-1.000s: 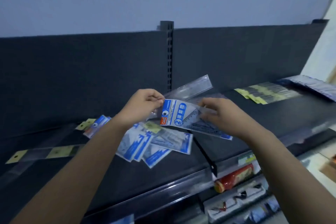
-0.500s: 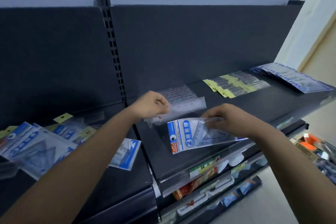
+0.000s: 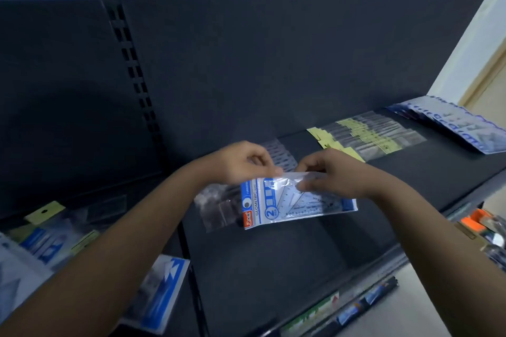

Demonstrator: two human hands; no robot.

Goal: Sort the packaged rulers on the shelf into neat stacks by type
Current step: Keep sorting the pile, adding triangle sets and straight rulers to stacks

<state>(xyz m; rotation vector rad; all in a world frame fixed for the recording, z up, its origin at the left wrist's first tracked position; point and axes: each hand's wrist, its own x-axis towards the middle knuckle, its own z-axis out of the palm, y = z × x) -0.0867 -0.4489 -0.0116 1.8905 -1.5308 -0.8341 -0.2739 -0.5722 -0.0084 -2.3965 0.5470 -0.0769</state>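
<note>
Both hands meet over the dark shelf (image 3: 273, 268). My right hand (image 3: 336, 175) pinches the top edge of a blue-and-white geometric set pack (image 3: 287, 205) holding clear triangle rulers. My left hand (image 3: 238, 161) pinches the same pack's top left corner and also holds a clear straight-ruler sleeve (image 3: 216, 205) that hangs below and to the left. A small clear stack (image 3: 282, 153) lies on the shelf behind the hands. Further right lie a fanned row of yellow-tagged clear rulers (image 3: 369, 134) and a stack of blue packs (image 3: 460, 126).
A slotted upright (image 3: 128, 68) divides the back panel. On the left shelf section lies a jumble of blue packs (image 3: 41, 243) and one blue pack (image 3: 164, 290) near the front edge. Lower shelves with goods (image 3: 342, 312) show below; an orange item (image 3: 476, 221) sits at right.
The view swung right along the shelf. My hands came together: the left one, still holding the clear sleeve, now also pinches the blue pack held by the right.
</note>
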